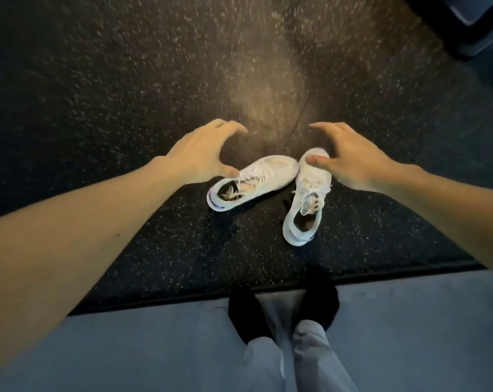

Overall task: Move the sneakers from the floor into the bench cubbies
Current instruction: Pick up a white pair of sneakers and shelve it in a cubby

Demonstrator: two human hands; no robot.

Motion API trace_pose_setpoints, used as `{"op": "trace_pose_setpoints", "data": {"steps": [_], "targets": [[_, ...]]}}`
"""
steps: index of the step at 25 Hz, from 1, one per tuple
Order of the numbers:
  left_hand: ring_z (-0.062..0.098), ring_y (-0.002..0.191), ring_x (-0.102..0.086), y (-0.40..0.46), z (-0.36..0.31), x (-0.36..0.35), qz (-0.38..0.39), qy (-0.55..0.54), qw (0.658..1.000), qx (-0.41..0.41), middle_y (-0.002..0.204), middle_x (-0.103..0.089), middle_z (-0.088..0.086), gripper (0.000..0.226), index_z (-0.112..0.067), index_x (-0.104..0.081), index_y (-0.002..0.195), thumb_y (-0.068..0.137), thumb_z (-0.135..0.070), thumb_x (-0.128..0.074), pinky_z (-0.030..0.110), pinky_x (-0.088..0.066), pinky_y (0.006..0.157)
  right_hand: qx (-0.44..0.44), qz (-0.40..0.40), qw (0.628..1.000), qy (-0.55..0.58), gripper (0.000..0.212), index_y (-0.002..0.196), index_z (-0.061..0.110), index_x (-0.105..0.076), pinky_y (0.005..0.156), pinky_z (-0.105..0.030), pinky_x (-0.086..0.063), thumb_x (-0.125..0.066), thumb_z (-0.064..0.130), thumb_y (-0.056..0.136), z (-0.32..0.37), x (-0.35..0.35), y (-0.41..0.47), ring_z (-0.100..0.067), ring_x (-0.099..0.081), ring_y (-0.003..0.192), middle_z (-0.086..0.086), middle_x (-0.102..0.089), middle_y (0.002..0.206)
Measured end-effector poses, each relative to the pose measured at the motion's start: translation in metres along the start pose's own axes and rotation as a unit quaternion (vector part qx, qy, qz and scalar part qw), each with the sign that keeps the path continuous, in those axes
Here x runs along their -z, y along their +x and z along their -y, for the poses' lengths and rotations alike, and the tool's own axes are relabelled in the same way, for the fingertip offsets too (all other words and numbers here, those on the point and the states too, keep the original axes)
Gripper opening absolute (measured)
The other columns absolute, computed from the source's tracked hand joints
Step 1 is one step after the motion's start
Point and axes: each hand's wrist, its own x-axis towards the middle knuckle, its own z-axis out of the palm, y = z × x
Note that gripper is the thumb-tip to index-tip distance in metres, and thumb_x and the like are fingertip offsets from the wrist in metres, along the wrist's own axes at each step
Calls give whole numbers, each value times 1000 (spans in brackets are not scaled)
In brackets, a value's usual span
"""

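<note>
Both hands hang over the sneakers with fingers spread and gently arched, gripping nothing: the left hand (204, 154) sits at ten o'clock from the pair, the right hand (352, 157) at two o'clock. One white laced sneaker (253, 182) lies on the dark speckled floor (126, 80) with its toe toward two o'clock, just meeting the toe of the other sneaker (307, 199), which points to twelve.
</note>
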Motion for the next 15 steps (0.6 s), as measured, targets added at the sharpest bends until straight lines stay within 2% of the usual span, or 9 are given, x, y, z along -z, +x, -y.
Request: {"op": "trace_pose_setpoints", "data": {"steps": [4,10,12,15], "targets": [[17,116,-52,15,32,-85,30,-9,999,7,131,-52,-7,67,-30,-47,131,73,-35,-81,41,-46,93,-20,40,999,17,64,145,32,-26,103,-43,-41,-54,49,91,-40,-79,2,-24,-45,127,0,-32,150],[28,112,-56,23,71,-186,114,16,989,97,132,-55,2,63,-31,-45,136,80,-32,-76,44,-48,92,-90,85,991,56,61,141,36,-29,95,-47,-45,-53,55,88,-79,-181,-5,-26,-53,118,3,-34,145],[31,114,-54,28,77,-208,103,27,989,100,135,-53,3,62,-30,-43,138,83,-29,-72,45,-46,94,-104,100,988,58,61,140,33,-31,93,-47,-46,-53,55,88,-85,-206,-6,-28,-53,116,4,-33,145],[34,108,-54,35,80,-224,42,83,990,108,126,-56,5,51,-28,-44,134,87,-19,-64,44,-46,92,-140,110,983,49,57,135,29,-36,90,-45,-45,-56,53,87,-89,-230,-4,-30,-53,115,4,-38,138]]}}
